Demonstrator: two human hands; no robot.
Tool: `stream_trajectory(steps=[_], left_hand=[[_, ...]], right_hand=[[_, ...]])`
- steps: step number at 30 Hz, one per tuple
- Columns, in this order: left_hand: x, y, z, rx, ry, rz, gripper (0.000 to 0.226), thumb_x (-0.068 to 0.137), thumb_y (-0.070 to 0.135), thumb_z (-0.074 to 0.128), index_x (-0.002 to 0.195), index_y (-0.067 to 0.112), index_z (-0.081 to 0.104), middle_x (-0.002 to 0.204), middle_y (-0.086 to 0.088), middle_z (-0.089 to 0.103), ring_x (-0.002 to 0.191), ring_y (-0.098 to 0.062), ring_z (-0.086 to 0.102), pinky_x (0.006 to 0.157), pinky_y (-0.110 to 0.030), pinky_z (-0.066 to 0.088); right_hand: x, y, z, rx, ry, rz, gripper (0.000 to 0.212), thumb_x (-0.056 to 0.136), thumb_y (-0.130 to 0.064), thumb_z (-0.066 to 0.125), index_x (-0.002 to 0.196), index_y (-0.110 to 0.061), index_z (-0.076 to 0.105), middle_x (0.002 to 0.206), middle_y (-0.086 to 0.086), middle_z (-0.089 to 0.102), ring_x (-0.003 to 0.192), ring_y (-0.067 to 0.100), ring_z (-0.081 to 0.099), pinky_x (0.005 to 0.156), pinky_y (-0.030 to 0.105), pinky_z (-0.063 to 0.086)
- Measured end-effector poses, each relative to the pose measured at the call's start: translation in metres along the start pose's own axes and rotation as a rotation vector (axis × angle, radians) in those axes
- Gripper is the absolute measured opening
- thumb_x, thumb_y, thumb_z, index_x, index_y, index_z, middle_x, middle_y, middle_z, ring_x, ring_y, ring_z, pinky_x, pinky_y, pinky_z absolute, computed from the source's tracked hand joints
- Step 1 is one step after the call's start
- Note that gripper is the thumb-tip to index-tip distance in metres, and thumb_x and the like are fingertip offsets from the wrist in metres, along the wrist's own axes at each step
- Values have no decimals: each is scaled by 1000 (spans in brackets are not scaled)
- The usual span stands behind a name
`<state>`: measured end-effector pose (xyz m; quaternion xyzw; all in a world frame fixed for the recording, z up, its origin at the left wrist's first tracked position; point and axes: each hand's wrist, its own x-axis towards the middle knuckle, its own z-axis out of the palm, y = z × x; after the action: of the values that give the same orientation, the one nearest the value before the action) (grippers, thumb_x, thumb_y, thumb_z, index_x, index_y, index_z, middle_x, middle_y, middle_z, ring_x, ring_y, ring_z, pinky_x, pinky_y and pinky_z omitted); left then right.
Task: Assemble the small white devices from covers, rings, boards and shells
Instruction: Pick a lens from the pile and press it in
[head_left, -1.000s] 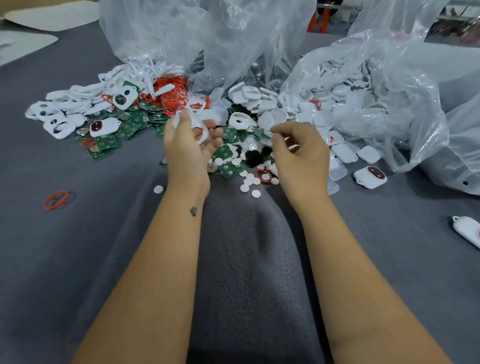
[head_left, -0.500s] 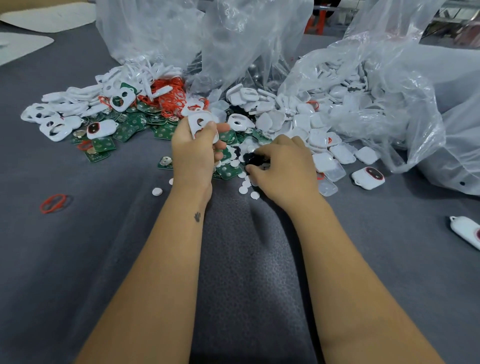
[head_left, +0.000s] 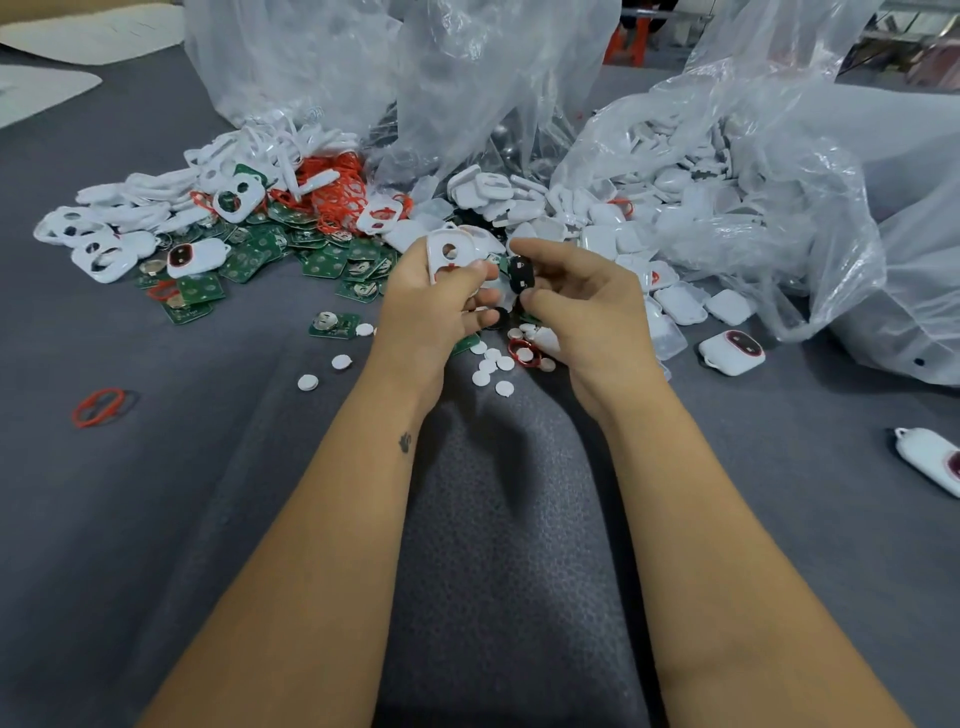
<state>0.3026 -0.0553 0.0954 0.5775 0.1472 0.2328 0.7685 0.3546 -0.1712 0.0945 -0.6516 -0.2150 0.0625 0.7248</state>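
Note:
My left hand (head_left: 431, 306) grips a white cover (head_left: 447, 254) with two cut-out holes, held upright above the parts pile. Just to its right, my right hand (head_left: 582, 306) pinches a small black oval piece (head_left: 521, 274) between thumb and fingers. Green boards (head_left: 332, 265) lie scattered behind and left of my hands, with red rings (head_left: 332, 195) heaped further back. White covers (head_left: 109, 244) spread at the far left. White shells (head_left: 597, 228) spill from a plastic bag at the right. Small white discs (head_left: 493, 364) lie on the cloth below my hands.
Clear plastic bags (head_left: 753, 171) rise at the back and right. Finished white devices lie at the right (head_left: 732, 353), at the right edge (head_left: 930, 457) and among the covers on the left (head_left: 195, 257). A loose red ring (head_left: 98, 407) lies at the left on the grey cloth (head_left: 182, 519).
My right hand dipped to the pile of small parts and came up pinching the black piece. My left hand turned the white cover upright and brought it beside the right hand.

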Motion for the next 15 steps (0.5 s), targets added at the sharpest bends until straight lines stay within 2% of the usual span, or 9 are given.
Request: stream_trajectory(steps=[6, 10, 15], left_hand=[[0, 1, 1, -20, -21, -19, 12, 92, 0, 57, 95, 11, 57, 79, -5, 59, 61, -10, 56, 57, -20, 52], [0, 0, 1, -29, -23, -17, 13, 93, 0, 57, 91, 13, 58, 76, -2, 59, 58, -8, 57, 57, -19, 51], [0, -1, 1, -28, -30, 2, 14, 93, 0, 57, 92, 13, 59, 79, -2, 60, 61, -7, 59, 59, -20, 52]], right_hand=[[-1, -3, 2, 84, -17, 29, 36, 80, 20, 56, 104, -6, 63, 81, 2, 66, 70, 6, 65, 70, 17, 51], [-1, -4, 2, 68, 18, 8, 31, 79, 17, 60, 95, -8, 68, 83, 3, 67, 73, 5, 63, 73, 17, 51], [-1, -4, 2, 42, 54, -10, 28, 83, 10, 60, 91, -13, 72, 71, -2, 67, 67, 7, 61, 70, 18, 51]])
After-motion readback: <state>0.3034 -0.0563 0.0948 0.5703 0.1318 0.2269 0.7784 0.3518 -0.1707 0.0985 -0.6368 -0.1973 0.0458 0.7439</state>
